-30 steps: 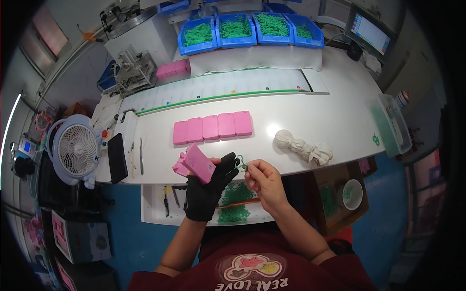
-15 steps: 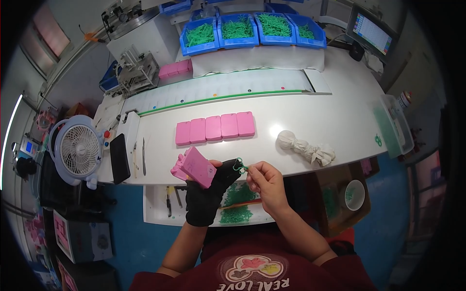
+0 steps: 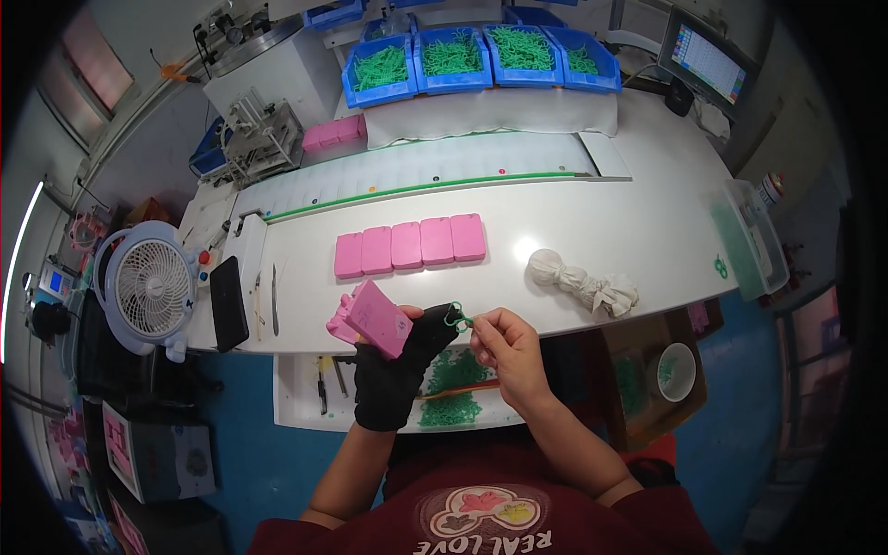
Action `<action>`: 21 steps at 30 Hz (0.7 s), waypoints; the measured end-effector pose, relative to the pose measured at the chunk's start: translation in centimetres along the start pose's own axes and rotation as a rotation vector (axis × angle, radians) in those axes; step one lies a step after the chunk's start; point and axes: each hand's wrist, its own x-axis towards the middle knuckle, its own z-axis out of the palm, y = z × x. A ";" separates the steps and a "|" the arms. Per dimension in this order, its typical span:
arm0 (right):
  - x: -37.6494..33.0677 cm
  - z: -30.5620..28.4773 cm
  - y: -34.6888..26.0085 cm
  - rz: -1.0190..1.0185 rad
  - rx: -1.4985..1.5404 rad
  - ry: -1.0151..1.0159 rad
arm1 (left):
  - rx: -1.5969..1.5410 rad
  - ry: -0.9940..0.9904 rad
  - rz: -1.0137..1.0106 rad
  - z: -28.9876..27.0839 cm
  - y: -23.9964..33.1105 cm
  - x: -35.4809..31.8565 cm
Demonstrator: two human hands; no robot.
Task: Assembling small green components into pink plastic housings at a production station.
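My left hand (image 3: 393, 370), in a black fingerless-looking glove, is closed around a pink block-shaped piece (image 3: 375, 314) with knobbly pink parts at its left side. Between thumb and fingertips of my bare right hand (image 3: 509, 356) is pinched a thin, curly green piece (image 3: 457, 317). That piece reaches across to the gloved fingertips of the left hand; whether they grip it too I cannot tell. Both hands are above the front edge of the white table. Beyond them, several pink rectangular blocks (image 3: 407, 244) stand side by side in a row.
Behind the row runs a conveyor (image 3: 416, 171) with a green edge. Blue bins (image 3: 453, 60) of green pieces stand at the back. A knotted white cloth bundle (image 3: 583, 282) lies right, a black phone-like slab (image 3: 228, 303) and fan (image 3: 153, 287) left. An open drawer (image 3: 296, 407) is below.
The coloured dots along the conveyor have shifted to the left. My hands, the pink piece and the green piece stay almost exactly where they were.
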 end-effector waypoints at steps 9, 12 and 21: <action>-1.5 -1.6 0.1 -0.002 -0.505 -0.100 | 0.080 0.276 0.091 -1.0 1.4 0.9; -1.7 -1.3 -0.9 -0.111 -0.876 -0.061 | 0.601 0.270 0.225 -1.5 0.5 1.0; -0.6 -1.6 -2.3 -0.089 -0.829 -0.125 | 1.203 0.002 0.369 0.7 -1.3 0.0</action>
